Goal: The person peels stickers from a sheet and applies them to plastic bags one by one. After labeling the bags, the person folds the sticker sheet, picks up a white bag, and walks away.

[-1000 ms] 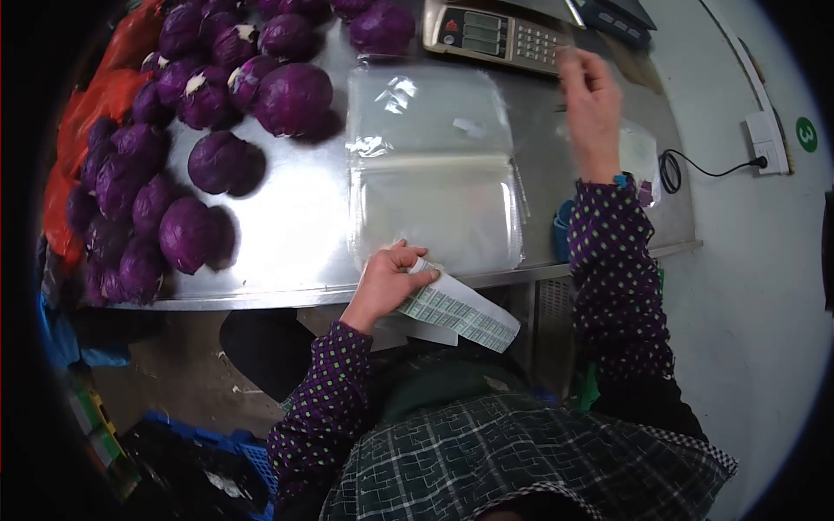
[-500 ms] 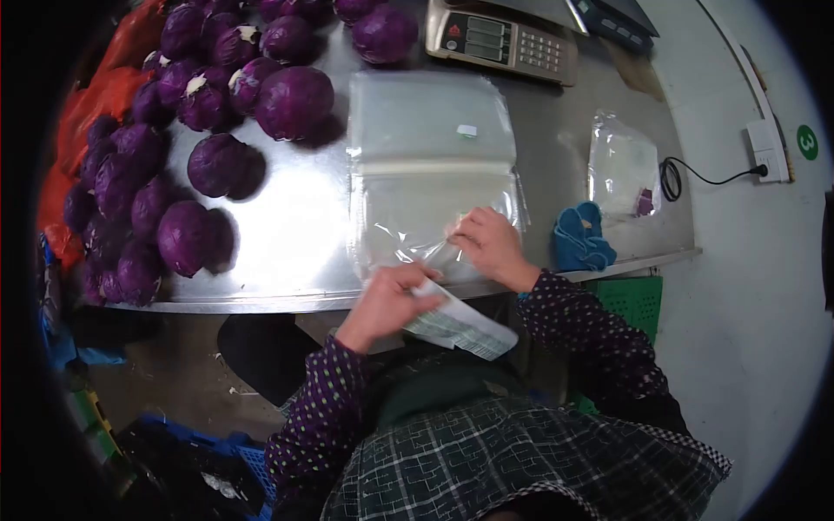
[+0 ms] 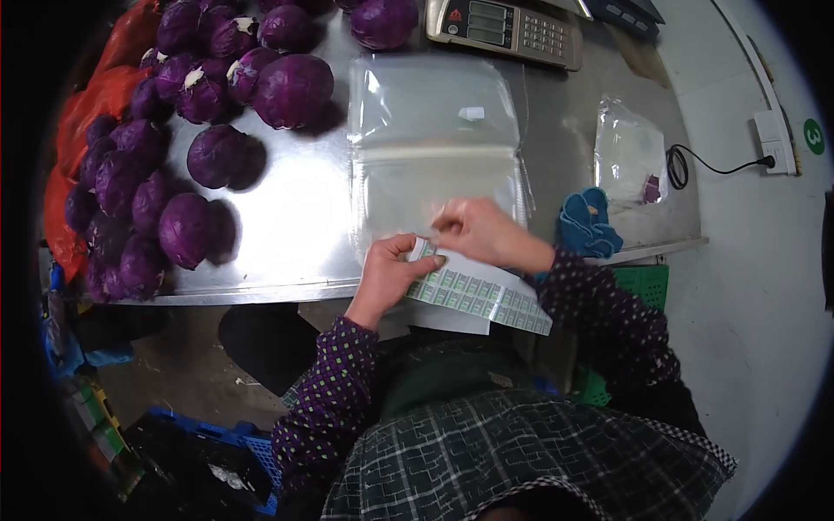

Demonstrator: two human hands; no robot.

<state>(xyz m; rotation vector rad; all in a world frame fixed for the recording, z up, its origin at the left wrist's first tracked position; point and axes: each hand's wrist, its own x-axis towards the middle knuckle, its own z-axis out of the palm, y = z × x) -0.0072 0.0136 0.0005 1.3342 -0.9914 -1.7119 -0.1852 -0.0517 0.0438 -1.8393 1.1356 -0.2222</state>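
My left hand [image 3: 388, 273] pinches the corner of a sheet of stickers [image 3: 482, 295], printed in green rows, at the table's front edge. White backing paper shows below the sheet. Just above it, my right hand [image 3: 491, 233] has its fingers curled together near the sheet's upper left corner; what lies between the fingertips is hidden and slightly blurred. Beyond both hands lies a stack of clear plastic bags [image 3: 426, 104] flat on the table, with one small white sticker [image 3: 472, 113] on the top bag.
Many red cabbages [image 3: 294, 91] cover the table's left side, beside red mesh sacks [image 3: 74, 187]. A scale [image 3: 504, 33] stands at the back. On the right are a blue cloth [image 3: 586, 224], another clear bag [image 3: 627, 148] and a cable [image 3: 721, 178].
The sheet of stickers has been tilted up so its printed rows face me. My right hand has come back toward the sheet from over the bags. The view has shifted slightly.
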